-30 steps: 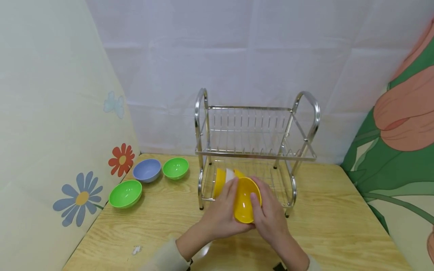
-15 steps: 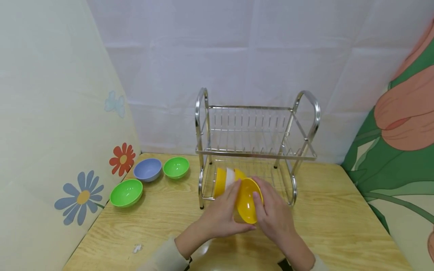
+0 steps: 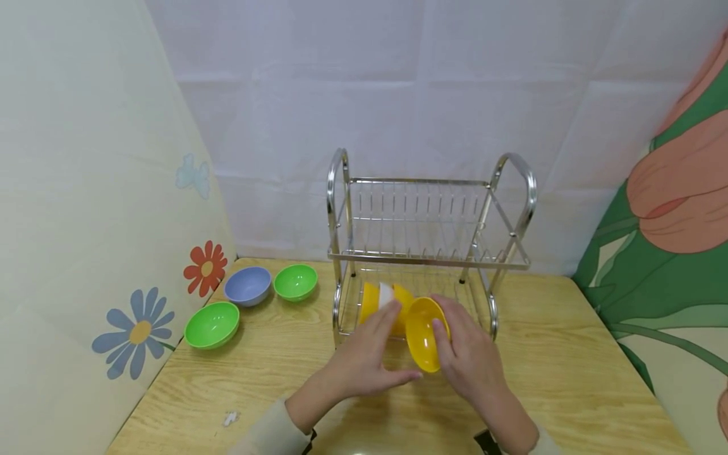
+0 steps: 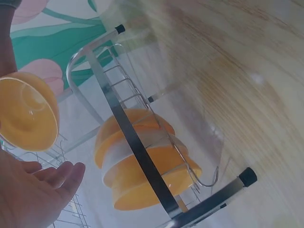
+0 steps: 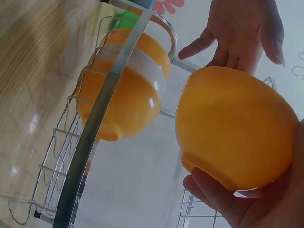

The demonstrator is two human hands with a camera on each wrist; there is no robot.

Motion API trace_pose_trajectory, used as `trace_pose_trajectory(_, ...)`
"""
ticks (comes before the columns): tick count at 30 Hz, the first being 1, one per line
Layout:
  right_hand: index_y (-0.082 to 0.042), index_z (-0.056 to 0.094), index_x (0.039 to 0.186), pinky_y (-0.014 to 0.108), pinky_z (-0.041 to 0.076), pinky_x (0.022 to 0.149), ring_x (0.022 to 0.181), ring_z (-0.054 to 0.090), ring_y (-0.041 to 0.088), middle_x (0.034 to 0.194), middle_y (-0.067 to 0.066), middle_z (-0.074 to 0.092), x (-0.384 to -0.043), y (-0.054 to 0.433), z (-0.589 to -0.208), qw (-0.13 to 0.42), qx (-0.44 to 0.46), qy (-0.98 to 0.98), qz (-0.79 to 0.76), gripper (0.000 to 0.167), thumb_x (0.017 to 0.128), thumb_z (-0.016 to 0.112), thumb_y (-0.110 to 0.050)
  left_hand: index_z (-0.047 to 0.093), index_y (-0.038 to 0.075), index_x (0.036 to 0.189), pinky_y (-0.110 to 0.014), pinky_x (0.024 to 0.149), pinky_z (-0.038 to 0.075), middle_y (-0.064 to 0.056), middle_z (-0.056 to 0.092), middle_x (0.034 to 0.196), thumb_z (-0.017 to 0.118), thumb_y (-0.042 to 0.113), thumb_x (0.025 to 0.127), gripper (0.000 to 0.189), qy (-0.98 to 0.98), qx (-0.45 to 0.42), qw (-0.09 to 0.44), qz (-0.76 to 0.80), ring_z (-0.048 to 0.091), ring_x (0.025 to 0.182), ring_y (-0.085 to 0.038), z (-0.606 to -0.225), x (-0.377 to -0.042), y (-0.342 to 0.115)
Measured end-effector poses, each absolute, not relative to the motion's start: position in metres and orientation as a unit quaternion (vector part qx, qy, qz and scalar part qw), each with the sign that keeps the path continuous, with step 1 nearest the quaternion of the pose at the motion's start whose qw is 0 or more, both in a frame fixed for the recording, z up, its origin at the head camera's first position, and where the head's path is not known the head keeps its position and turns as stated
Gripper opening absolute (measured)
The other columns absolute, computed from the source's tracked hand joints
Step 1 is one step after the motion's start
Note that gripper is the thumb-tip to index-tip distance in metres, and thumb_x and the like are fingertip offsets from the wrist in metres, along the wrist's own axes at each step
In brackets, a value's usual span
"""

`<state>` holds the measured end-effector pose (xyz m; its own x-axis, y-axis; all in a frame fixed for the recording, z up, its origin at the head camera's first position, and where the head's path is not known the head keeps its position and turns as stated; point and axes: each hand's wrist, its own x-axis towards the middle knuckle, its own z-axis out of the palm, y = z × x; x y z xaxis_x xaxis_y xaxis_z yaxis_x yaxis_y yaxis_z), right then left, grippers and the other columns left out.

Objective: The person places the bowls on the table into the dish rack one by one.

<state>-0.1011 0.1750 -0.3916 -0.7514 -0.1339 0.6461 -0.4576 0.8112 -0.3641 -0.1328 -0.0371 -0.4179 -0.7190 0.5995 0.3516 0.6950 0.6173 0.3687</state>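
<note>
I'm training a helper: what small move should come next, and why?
Perhaps lower the held yellow bowl beside the row of bowls on the rack's lower tier: the right hand grips it, and there's room right of the row.

On the table (image 3: 273,360) there stand a rack (image 3: 429,260), a blue bowl (image 3: 248,286), a green bowl (image 3: 296,282), a second green bowl (image 3: 212,325); also there lies a white scrap (image 3: 230,418).

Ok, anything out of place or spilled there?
Only a small white patch on the table, beside the left sleeve; it breaks the plain wood grain. Scrap or damage, I can't tell. No spill shows.
</note>
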Motion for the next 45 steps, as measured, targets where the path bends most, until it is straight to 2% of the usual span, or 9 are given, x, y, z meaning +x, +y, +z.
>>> trace_pose_trajectory(8,-0.007,0.058,0.136,0.053,0.06,0.073,0.106,0.068,0.037,0.13,0.014,0.065,-0.103,0.183,-0.392,0.317,0.156,-0.902,0.25,0.038,0.099,0.057,-0.017,0.029,0.012,0.159,-0.05,0.109,0.046,-0.011,0.038,0.16,0.065,0.067,0.087,0.097,-0.886,-0.36,0.139,-0.258,0.045,0.141,-0.029,-0.415,-0.134,-0.049)
trace_pose_trajectory(15,-0.008,0.056,0.137,0.054,0.059,0.067,0.102,0.068,0.038,0.129,0.014,0.065,-0.105,0.191,-0.394,0.313,0.143,-0.909,0.235,0.039,0.099,0.057,-0.017,0.043,0.009,0.15,-0.042,0.102,0.053,-0.008,0.052,0.147,0.075,0.05,0.085,0.083,-0.865,-0.368,0.21,-0.269,0.053,0.131,-0.025,-0.412,-0.138,-0.062)
trace_pose_trajectory(22,-0.007,0.056,0.137,0.06,0.057,0.076,0.109,0.066,0.041,0.132,0.016,0.064,-0.11,0.198,-0.394,0.307,0.134,-0.914,0.228,0.039,0.1,0.057,-0.018,0.052,0.005,0.141,-0.042,0.104,0.052,-0.009,0.057,0.14,0.074,0.045,0.085,0.073,-0.849,-0.371,0.269,-0.262,0.056,0.127,-0.026,-0.41,-0.146,-0.08)
trace_pose_trajectory(26,-0.005,0.056,0.137,0.054,0.058,0.066,0.099,0.068,0.041,0.127,0.019,0.066,-0.113,0.202,-0.395,0.302,0.128,-0.919,0.217,0.039,0.101,0.056,-0.019,0.055,0.005,0.139,-0.039,0.101,0.054,-0.009,0.06,0.135,0.075,0.04,0.084,0.068,-0.845,-0.363,0.284,-0.271,0.057,0.122,-0.024,-0.406,-0.15,-0.094)
trace_pose_trajectory(31,-0.005,0.055,0.138,0.048,0.056,0.057,0.089,0.068,0.04,0.123,0.021,0.066,-0.118,0.205,-0.396,0.294,0.123,-0.925,0.208,0.04,0.102,0.055,-0.021,0.056,0.003,0.138,-0.042,0.101,0.052,-0.01,0.06,0.134,0.067,0.044,0.092,0.062,-0.835,-0.363,0.307,-0.276,0.058,0.121,-0.026,-0.397,-0.156,-0.111)
trace_pose_trajectory(35,-0.005,0.054,0.139,0.053,0.057,0.063,0.093,0.068,0.042,0.126,0.022,0.065,-0.122,0.208,-0.397,0.283,0.115,-0.93,0.206,0.04,0.102,0.054,-0.022,0.058,0.001,0.134,-0.045,0.095,0.054,-0.011,0.063,0.129,0.06,0.047,0.096,0.059,-0.825,-0.361,0.337,-0.274,0.06,0.114,-0.028,-0.39,-0.163,-0.123)
trace_pose_trajectory(41,-0.006,0.054,0.14,0.055,0.057,0.068,0.095,0.067,0.042,0.128,0.021,0.064,-0.127,0.21,-0.398,0.256,0.096,-0.94,0.204,0.041,0.105,0.05,-0.027,0.059,0.002,0.131,-0.046,0.088,0.055,-0.012,0.066,0.123,0.064,0.04,0.093,0.054,-0.822,-0.35,0.353,-0.277,0.061,0.109,-0.029,-0.38,-0.17,-0.136)
trace_pose_trajectory(45,-0.006,0.052,0.142,0.057,0.057,0.071,0.1,0.066,0.044,0.131,0.022,0.062,-0.131,0.211,-0.398,0.238,0.086,-0.946,0.204,0.042,0.106,0.047,-0.028,0.061,0.002,0.128,-0.049,0.083,0.057,-0.014,0.069,0.118,0.056,0.046,0.097,0.054,-0.815,-0.337,0.386,-0.269,0.065,0.106,-0.032,-0.371,-0.177,-0.143)
